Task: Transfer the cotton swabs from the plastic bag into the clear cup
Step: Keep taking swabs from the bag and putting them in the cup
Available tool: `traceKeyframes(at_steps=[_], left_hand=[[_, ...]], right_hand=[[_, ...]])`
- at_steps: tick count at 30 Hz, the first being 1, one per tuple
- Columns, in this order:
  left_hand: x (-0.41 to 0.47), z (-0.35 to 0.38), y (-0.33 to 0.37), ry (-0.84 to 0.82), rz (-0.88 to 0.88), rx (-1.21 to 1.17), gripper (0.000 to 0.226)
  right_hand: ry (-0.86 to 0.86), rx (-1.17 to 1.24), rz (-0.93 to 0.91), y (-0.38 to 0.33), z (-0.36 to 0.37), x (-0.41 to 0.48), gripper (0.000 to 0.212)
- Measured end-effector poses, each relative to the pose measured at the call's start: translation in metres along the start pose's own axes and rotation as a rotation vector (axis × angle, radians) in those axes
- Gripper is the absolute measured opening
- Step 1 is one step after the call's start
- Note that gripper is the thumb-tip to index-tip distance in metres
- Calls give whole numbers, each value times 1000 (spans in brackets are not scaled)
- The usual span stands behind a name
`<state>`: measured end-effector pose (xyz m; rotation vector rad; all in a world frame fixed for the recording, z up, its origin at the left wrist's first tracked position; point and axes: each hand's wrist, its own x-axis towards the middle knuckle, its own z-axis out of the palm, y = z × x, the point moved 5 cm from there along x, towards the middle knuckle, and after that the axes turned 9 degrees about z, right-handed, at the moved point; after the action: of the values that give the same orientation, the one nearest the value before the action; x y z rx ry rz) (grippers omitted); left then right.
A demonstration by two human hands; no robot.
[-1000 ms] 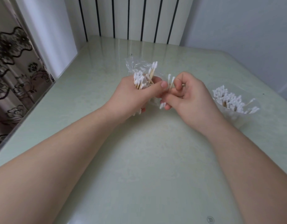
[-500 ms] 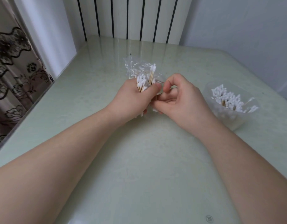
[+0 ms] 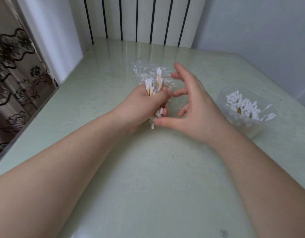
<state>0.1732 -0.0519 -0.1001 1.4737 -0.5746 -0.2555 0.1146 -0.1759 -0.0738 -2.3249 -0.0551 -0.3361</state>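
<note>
While the left hand [image 3: 139, 107] grips the bagged cotton swabs [image 3: 149, 83], the right hand [image 3: 194, 103] is open beside it.

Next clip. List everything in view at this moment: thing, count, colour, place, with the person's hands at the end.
plastic bag: one, clear and crinkled, held over the table centre.
cotton swabs in the bag: a bundle, too many to count, white tips on tan sticks, poking out of the bag top.
clear cup: one, transparent, on the table at right.
cotton swabs in the cup: many, white tips, standing in it.
table: one, pale green, glossy.
striped panel: one, white with black vertical lines, behind the table.
curtain: one, beige with dark floral print, far left.
left hand: grips the bag and bundle.
right hand: fingers spread, holding nothing, beside the bag.
</note>
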Motion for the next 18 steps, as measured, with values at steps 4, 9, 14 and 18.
traceKeyframes(at_steps=[4,9,14,18], left_hand=[[-6,11,2,-150,-81,-89,19],[-11,16,2,-205,-92,-63,19],[-8,14,5,-173,-87,-188,17],[-7,12,4,-152,-83,-202,14]], right_hand=[[-157,-139,-39,-1,4,-2,140],[-72,-258,-129,-5,7,0,107],[-3,-152,-140,-8,2,-2,104],[-114,-188,-82,0,6,-1,122]])
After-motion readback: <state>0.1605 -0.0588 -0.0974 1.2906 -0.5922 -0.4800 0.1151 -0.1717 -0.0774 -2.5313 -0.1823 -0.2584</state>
